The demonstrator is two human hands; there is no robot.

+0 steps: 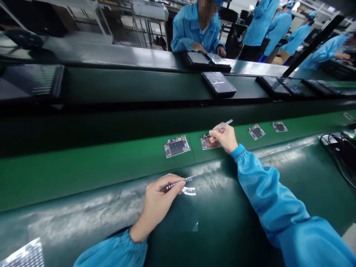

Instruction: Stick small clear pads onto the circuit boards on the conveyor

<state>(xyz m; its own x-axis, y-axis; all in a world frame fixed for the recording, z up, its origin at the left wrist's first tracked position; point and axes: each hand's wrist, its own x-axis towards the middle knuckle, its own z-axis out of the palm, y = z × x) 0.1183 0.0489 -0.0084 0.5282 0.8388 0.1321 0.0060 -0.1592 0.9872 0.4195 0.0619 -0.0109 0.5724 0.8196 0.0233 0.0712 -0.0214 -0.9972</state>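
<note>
My right hand [224,138] is closed on a pair of silver tweezers [224,125], tip down on a small circuit board [207,142] lying on the green belt [83,167]. Nearer to me, my left hand [159,200] pinches a thin strip of small parts [178,182] above the dark green bench [217,215]. A bit of clear film [189,191] lies on the bench right by the strip's end. Another circuit board [177,146] sits on the belt to the left of the right hand. Both arms wear blue sleeves.
Two more boards [256,131] [279,127] lie further right on the belt. Dark tablets [219,83] rest on the far conveyor, one at far left [30,81]. People in blue coats work across the line [194,27]. Black cables [338,148] lie at the right.
</note>
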